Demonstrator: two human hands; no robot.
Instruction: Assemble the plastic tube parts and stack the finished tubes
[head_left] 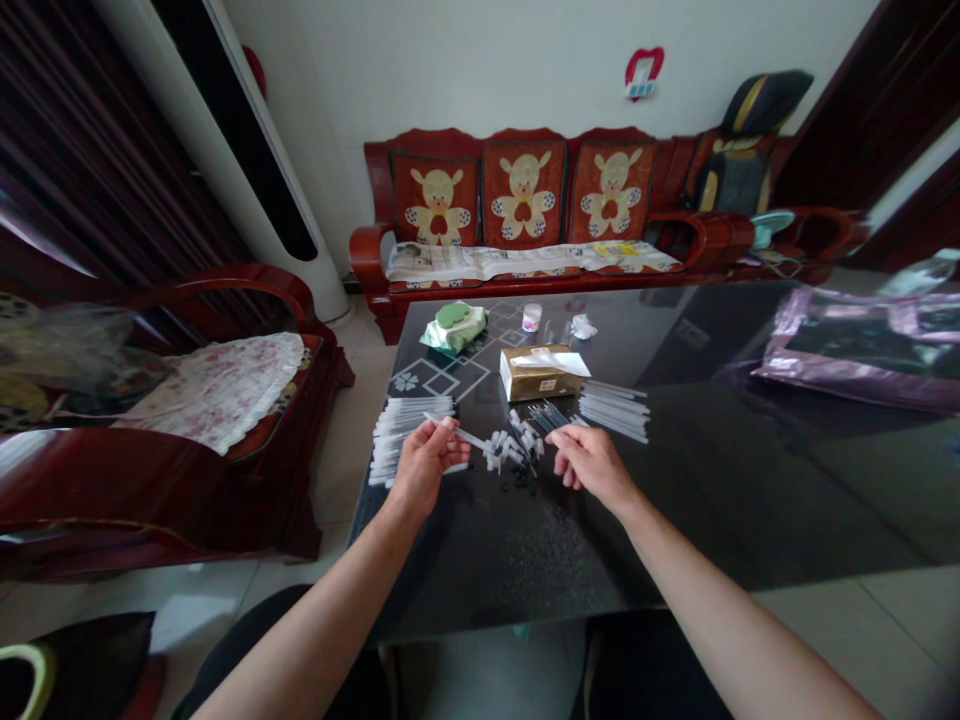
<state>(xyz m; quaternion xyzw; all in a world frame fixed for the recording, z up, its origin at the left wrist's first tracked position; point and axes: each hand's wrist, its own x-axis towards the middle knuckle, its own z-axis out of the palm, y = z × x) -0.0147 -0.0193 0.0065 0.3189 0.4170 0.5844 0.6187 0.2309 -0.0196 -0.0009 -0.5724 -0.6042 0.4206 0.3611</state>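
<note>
My left hand [430, 462] pinches a slim whitish tube [471, 438] between thumb and fingers, its far end pointing right over the small parts. Curled fingers close my right hand [591, 462] beside a bundle of thin dark rods [550, 414]; whatever sits between its fingertips is too small to make out. Between the hands lies a pile of short translucent pieces [496, 450], with small black pieces [519, 482] just in front. Beyond my left hand, many similar whitish tubes [390, 440] lie in a stack, partly covered by the hand. More whitish tubes [615, 408] rest behind my right hand.
A gold tissue box [525, 382] stands behind the parts. Farther back are a green wipes pack [454, 328], a small white jar [532, 318] and a crumpled tissue [583, 327]. A purple-edged plastic package [862, 345] lies right on the dark table [720, 480]. Wooden seats surround it.
</note>
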